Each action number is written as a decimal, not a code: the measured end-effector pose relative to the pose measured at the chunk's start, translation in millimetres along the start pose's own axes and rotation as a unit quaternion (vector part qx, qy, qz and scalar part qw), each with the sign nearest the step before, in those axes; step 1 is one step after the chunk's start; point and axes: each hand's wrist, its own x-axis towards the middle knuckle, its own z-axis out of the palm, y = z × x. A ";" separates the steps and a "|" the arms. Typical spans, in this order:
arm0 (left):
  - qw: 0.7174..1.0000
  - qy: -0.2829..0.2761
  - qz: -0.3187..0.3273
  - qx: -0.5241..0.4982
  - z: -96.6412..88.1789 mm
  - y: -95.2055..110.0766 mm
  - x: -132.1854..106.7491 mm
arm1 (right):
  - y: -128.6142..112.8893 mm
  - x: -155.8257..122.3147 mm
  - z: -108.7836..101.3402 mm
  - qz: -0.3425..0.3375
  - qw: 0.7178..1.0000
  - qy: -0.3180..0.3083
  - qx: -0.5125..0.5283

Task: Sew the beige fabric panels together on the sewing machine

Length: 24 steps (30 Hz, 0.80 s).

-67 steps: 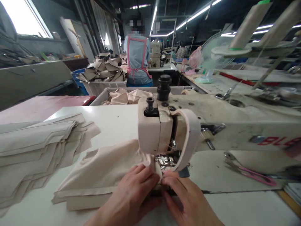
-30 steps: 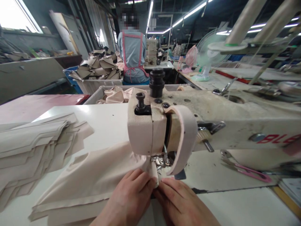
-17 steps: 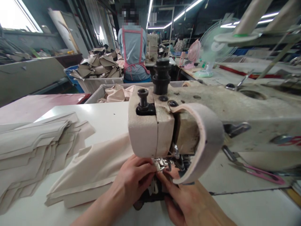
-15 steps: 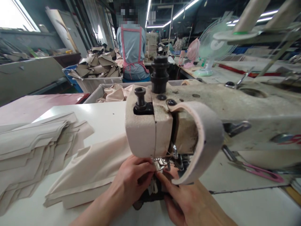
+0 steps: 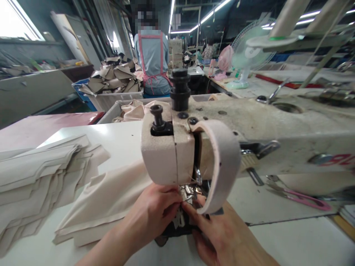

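A worn cream sewing machine [image 5: 210,144] fills the middle of the view. A beige fabric piece [image 5: 105,203] lies on the white table [image 5: 122,136] and runs under the machine head. My left hand [image 5: 152,214] rests on the fabric's right end with its fingers curled, pinching at the presser foot [image 5: 190,192]. My right hand [image 5: 219,232] comes in from the lower right, its fingertips meeting the left hand's just below the needle. What the fingertips pinch is too small to make out.
A stack of cut beige pieces [image 5: 36,177] lies at the left. Pink-handled snips [image 5: 299,197] rest under the machine arm. A bin of fabric [image 5: 133,111] stands behind the table. Farther back a person in a pink apron [image 5: 151,55] sits facing away, near a fan [image 5: 246,51].
Both hands moved up from the fabric's folded edge to the presser foot and now pinch there. The fabric shifted slightly. The view moved closer to the machine head.
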 end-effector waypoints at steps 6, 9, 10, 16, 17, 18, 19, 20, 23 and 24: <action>0.996 0.077 0.015 -0.034 10.2 -6.4 -4.5 | -1.3 1.6 -3.1 0.006 1.000 -0.004 -0.006; 0.997 0.066 0.030 -0.002 8.5 -3.9 -4.4 | -0.7 0.7 -4.2 0.012 1.000 0.001 0.010; 0.997 0.063 0.038 0.010 7.6 -2.8 -4.2 | -0.3 0.3 -4.5 0.016 1.000 0.002 0.014; 0.995 0.092 0.039 -0.003 12.4 -5.0 -4.8 | 4.4 2.3 -3.7 0.014 1.000 -0.001 0.019; 0.994 0.102 0.036 -0.002 13.7 -6.1 -4.7 | 5.2 3.3 -3.4 0.018 1.000 -0.004 0.018; 0.993 0.112 0.035 0.002 14.7 -7.2 -4.3 | 5.9 4.3 -3.1 0.020 1.000 -0.005 0.016; 0.992 0.122 0.033 0.008 15.2 -8.0 -3.7 | 6.5 5.2 -2.7 0.019 1.000 -0.003 0.012; 0.991 0.130 0.032 0.014 15.4 -8.8 -2.9 | 7.0 6.1 -2.2 0.017 1.000 0.001 0.007; 0.990 0.136 0.027 0.030 16.4 -12.0 -1.0 | 7.6 7.5 -1.4 0.010 1.000 0.008 -0.007; 0.990 0.137 0.031 0.032 17.3 -13.4 -0.9 | 7.5 7.5 -1.7 0.010 1.000 0.008 -0.008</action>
